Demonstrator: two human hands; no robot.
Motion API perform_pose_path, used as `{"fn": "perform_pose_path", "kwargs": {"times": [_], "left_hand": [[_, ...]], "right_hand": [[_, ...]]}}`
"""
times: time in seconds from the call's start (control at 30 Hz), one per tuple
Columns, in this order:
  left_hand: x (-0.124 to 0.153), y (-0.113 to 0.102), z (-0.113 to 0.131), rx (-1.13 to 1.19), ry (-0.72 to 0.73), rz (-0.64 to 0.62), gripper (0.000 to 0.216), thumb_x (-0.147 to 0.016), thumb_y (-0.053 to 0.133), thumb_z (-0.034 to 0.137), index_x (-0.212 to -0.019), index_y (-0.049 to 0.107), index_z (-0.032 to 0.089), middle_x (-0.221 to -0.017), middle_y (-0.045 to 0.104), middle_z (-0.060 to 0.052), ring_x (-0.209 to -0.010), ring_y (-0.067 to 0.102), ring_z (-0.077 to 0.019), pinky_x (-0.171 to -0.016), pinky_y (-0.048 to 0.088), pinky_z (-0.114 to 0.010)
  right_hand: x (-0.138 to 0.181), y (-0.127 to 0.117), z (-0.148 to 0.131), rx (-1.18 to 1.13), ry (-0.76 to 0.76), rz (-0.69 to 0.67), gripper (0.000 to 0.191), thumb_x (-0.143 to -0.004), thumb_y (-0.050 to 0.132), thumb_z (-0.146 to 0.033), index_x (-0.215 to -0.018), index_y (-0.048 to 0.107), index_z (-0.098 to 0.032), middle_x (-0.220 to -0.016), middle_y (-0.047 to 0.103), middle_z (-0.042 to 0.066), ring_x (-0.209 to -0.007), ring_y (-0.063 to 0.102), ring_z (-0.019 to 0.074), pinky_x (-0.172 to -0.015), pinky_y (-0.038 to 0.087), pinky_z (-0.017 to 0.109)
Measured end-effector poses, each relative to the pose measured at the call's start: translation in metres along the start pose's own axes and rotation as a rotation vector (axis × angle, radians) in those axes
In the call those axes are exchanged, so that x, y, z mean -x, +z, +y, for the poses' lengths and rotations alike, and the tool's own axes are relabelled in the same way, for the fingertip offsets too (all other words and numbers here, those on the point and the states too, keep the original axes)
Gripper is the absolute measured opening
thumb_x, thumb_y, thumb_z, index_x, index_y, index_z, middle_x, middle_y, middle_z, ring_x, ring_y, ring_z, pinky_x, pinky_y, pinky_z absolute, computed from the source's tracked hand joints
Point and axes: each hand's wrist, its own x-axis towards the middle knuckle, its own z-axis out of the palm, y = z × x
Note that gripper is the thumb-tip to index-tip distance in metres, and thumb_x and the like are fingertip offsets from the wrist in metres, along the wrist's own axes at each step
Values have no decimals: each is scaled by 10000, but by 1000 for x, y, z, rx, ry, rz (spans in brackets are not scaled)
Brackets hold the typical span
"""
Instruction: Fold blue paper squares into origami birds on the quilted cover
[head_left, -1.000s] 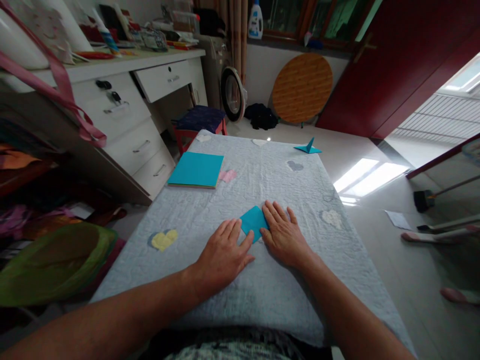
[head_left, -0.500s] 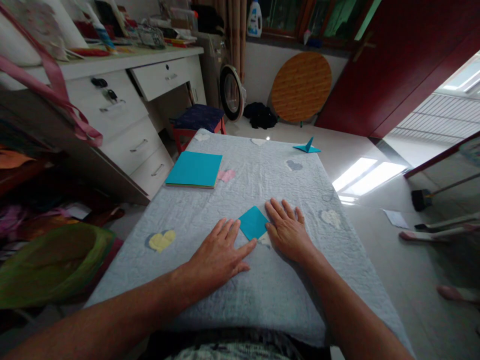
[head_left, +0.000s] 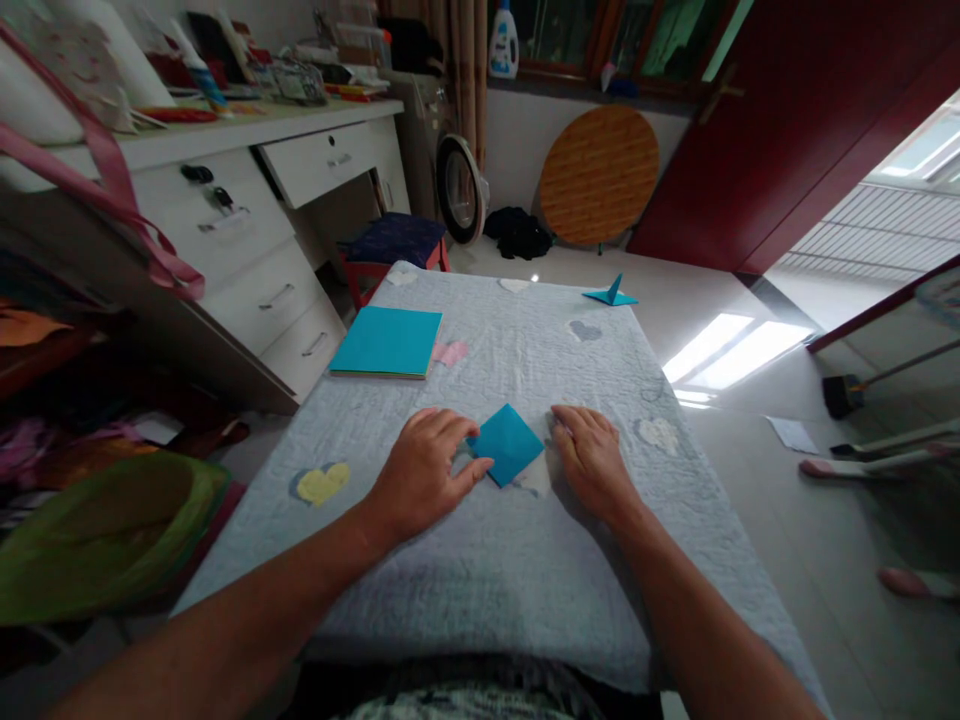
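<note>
A small folded blue paper square (head_left: 508, 443) lies on the pale grey quilted cloth (head_left: 525, 560) covering the table. My left hand (head_left: 421, 472) sits at its left corner, thumb and fingers curled in a pinch on the paper's edge. My right hand (head_left: 592, 457) rests palm down on the cloth just right of the paper, fingers together and flat, not touching it.
A stack of blue paper sheets (head_left: 388, 342) lies at the table's far left. A folded blue paper bird (head_left: 611, 295) stands at the far right corner. White drawers (head_left: 247, 260) run along the left; a green bag (head_left: 105, 530) sits beside me.
My left hand has curled from flat into a pinch on the paper's left corner. My right hand has slid right, off the paper. The paper has shifted slightly.
</note>
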Motion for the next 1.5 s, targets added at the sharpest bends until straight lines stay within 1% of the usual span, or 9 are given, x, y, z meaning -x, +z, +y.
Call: {"fn": "perform_pose_path", "kwargs": {"times": [0.1,0.33,0.67,0.77,0.87,1.03,1.17,1.4,1.5], "left_hand": [[-6,10,-5,18,-104,-6,618,-743,759,537,-1178,585,134,-1169,628,-130,-1136,554,-314,-1004,412,-481],[-8,25,-14,46,-183,-73,705,-613,785,653,-1106,591,188,-1217,554,-106,-1174,482,-322,-1024,363,-492],[-13,25,-7,96,-183,-111,596,-578,830,523,-1010,581,197,-1170,546,-87,-1173,466,-324,-1016,354,-502],[-13,22,-4,262,-186,-102,509,-602,830,426,-954,544,195,-1066,575,-64,-1117,508,-296,-983,395,-460],[-11,19,2,588,-239,-123,397,-709,763,329,-967,488,206,-929,595,-13,-884,585,-200,-800,471,-331],[-9,14,11,787,-242,-39,284,-788,692,222,-1028,542,209,-902,650,5,-828,622,-158,-757,477,-268],[-11,14,9,780,-261,-27,131,-808,675,258,-899,624,179,-793,635,14,-730,596,-141,-711,478,-260],[-11,19,7,944,-336,71,545,-773,701,237,-1263,463,233,-948,623,3,-785,621,-130,-712,511,-252],[-11,19,8,995,-325,58,558,-788,683,237,-1291,441,241,-970,624,-9,-805,628,-134,-709,519,-253]], "right_hand": [[1,-2,-2,-87,-27,-23,355,-1000,368,-370,-1079,663,-188,-1131,685,108,-1098,575,263,-1011,374,434],[6,-5,-11,-130,-74,-119,304,-959,471,-427,-1065,654,-208,-1167,635,94,-1111,531,276,-1006,358,452],[7,3,-19,-203,-100,-144,168,-837,602,-302,-968,601,-198,-1164,617,108,-1139,510,290,-1017,332,488],[5,2,-18,-316,-131,-117,75,-852,554,-260,-905,574,-210,-1036,645,77,-1041,552,249,-975,380,445],[4,-1,-20,-450,-146,-54,37,-870,531,-251,-865,556,-223,-918,636,50,-935,569,219,-888,434,388],[5,-2,-25,-593,-123,60,38,-864,571,-261,-878,554,-230,-863,619,24,-852,576,194,-815,461,352],[7,4,-26,-695,1,135,267,-824,643,-278,-1065,534,-238,-903,626,19,-724,567,156,-674,481,301],[8,8,-23,-679,59,212,184,-834,658,-283,-970,548,-227,-760,543,-27,-630,520,126,-584,442,257],[8,6,-23,-655,11,183,109,-856,635,-273,-935,578,-224,-739,538,-24,-635,525,131,-594,444,262]]}}
